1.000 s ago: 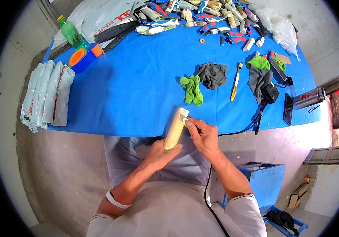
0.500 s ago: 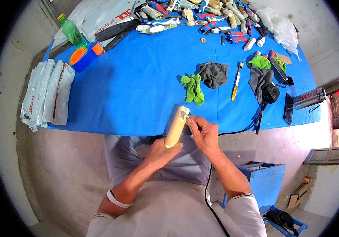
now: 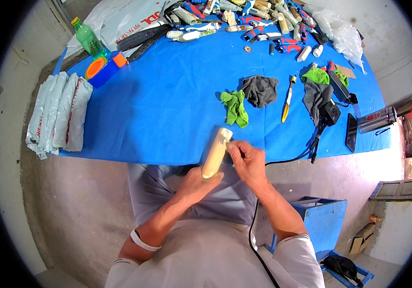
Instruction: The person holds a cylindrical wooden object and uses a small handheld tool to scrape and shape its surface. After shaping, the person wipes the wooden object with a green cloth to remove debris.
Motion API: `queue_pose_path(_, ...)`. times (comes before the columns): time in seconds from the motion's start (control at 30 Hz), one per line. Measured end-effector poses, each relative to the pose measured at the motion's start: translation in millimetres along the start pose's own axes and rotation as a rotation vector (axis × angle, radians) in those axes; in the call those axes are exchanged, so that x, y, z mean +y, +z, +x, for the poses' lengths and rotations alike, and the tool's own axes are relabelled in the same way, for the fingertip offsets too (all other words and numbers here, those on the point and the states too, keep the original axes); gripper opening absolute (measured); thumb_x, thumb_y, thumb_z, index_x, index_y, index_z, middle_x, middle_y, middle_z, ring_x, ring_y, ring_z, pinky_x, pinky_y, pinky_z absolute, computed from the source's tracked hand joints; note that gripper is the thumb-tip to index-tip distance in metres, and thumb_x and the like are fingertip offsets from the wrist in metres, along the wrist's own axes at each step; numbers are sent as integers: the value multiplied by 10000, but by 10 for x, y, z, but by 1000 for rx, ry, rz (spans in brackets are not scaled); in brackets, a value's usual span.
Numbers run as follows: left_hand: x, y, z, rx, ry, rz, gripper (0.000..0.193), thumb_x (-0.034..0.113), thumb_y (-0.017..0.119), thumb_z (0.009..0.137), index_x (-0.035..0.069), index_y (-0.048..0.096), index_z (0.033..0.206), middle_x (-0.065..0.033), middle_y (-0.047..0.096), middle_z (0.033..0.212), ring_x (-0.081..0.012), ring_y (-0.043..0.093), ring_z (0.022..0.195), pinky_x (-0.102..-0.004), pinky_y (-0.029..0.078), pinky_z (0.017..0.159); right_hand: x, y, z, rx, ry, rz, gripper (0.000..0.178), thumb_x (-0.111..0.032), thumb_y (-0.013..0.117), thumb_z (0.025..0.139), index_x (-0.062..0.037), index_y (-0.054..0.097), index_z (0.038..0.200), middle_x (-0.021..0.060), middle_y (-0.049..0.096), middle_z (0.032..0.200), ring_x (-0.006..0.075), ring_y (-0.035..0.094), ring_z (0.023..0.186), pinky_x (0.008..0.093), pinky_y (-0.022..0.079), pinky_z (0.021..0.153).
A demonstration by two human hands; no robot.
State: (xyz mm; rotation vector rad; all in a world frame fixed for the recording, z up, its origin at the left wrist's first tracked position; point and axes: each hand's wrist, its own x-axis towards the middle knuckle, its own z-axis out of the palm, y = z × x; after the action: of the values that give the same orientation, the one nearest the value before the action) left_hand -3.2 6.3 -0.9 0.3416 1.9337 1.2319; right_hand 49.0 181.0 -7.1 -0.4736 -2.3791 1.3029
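Observation:
Wrapped around the lower end of a cream, rounded, tube-like casing (image 3: 214,158), my left hand (image 3: 199,185) holds it tilted at the table's front edge. A whitish, uneven patch shows near the casing's upper end. My right hand (image 3: 248,163) is closed in a pinch beside that end, its thumb and forefinger close against the casing's right side. Whatever is between those fingertips is too small to make out. Just beyond lie a green cloth (image 3: 235,108) and a dark grey cloth (image 3: 260,91), with a yellow-and-white toothbrush (image 3: 288,99) to their right.
Many handheld-device casings (image 3: 259,21) are heaped at the back of the blue-covered table (image 3: 167,105). A green bottle (image 3: 89,39), a tape dispenser (image 3: 106,69) and plastic packages (image 3: 59,115) stand left. Black cables (image 3: 317,139), a phone (image 3: 351,132) and a steel cup (image 3: 377,119) lie right.
The casing has shifted very slightly in my left hand's hold, and the patch near its top looks lighter. My right fingertips have moved a little along its side.

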Motion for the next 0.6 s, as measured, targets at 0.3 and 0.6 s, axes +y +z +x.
queue_pose_path(0.3, -13, 5, 40, 3, -34, 28, 418, 360, 672, 860, -48, 648, 948, -111, 632, 730, -183, 602, 685, -380, 478, 641, -56, -12, 27, -1, 30, 50, 235, -189, 683, 967, 44, 709, 969, -2, 516, 629, 46, 432, 610, 252, 388, 512)
queue_pose_path(0.6, 19, 6, 17, 12, -40, 12, 407, 357, 677, 859, -40, 650, 949, -112, 634, 731, -183, 603, 682, -379, 478, 639, -16, -72, 12, -107, -14, 67, 232, -194, 670, 976, 34, 716, 972, -10, 518, 630, 47, 414, 612, 254, 378, 509)
